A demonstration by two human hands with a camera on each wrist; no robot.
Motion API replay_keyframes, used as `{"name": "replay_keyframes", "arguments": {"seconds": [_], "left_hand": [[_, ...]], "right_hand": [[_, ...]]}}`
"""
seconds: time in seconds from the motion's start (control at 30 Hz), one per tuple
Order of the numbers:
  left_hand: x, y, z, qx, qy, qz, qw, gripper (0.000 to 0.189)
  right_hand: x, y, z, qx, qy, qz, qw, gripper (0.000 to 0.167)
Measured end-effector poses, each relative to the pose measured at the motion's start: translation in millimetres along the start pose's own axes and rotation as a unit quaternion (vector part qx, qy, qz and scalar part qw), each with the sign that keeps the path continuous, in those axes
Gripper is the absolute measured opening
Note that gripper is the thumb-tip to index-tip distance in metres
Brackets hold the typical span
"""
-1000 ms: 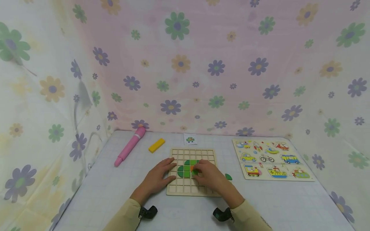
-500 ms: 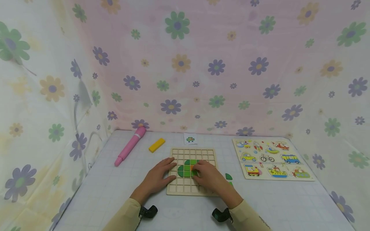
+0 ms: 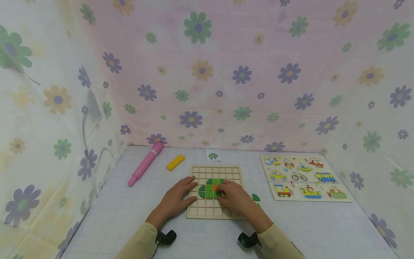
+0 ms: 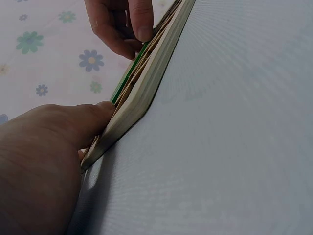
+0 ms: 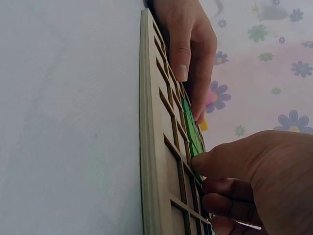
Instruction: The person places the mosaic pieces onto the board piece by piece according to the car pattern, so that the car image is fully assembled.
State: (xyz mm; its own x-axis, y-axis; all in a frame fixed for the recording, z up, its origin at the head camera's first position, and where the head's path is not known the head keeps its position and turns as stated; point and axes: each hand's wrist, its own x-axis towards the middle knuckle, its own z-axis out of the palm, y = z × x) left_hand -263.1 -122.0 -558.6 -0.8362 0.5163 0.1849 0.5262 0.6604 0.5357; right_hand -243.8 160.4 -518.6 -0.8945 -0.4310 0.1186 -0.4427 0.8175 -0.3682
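A wooden grid board (image 3: 203, 212) lies on the table with several green tiles (image 3: 206, 193) and an orange tile (image 3: 215, 187) set in its middle cells. My left hand (image 3: 174, 197) rests on the board's left edge, fingers spread, thumb (image 4: 95, 117) along the frame. Over the middle of the board my right hand (image 3: 235, 196) is bent down, its thumb (image 5: 208, 164) and curled fingers pinching at a green tile (image 3: 216, 194) beside the others. That hand covers the cells to the right. Past the board's right edge lies a loose green quarter-round tile (image 3: 256, 198).
Behind the board lies a small picture card (image 3: 213, 155). A yellow block (image 3: 175, 163) and a pink stick-shaped thing (image 3: 145, 164) are at the back left. A vehicle puzzle board (image 3: 304, 180) lies at the right. Flowered cloth (image 3: 213, 104) surrounds the table.
The green tile under my right fingers, tilted at first, now lies level with its neighbours. My right fingers have shifted slightly right. The left hand stays in place.
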Motion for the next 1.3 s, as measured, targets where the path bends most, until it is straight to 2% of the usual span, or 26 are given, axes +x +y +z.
{"name": "replay_keyframes", "arguments": {"seconds": [0.73,1.07,1.3], "left_hand": [[-1.4,-1.1,-1.1,0.0,0.0,-0.005,1.0,0.057],[0.9,3.9,-0.7,-0.002,-0.004,-0.004,1.0,0.057],[0.0,3.2,-0.5,0.006,-0.004,-0.011,0.9999,0.057]], "right_hand": [[-0.2,-2,-5,0.012,0.007,0.007,0.9999,0.02],[-17.8,11,-32,0.042,0.011,0.025,0.9987,0.021],[-36.6,32,-53,0.034,0.027,0.034,0.9984,0.024]]}}
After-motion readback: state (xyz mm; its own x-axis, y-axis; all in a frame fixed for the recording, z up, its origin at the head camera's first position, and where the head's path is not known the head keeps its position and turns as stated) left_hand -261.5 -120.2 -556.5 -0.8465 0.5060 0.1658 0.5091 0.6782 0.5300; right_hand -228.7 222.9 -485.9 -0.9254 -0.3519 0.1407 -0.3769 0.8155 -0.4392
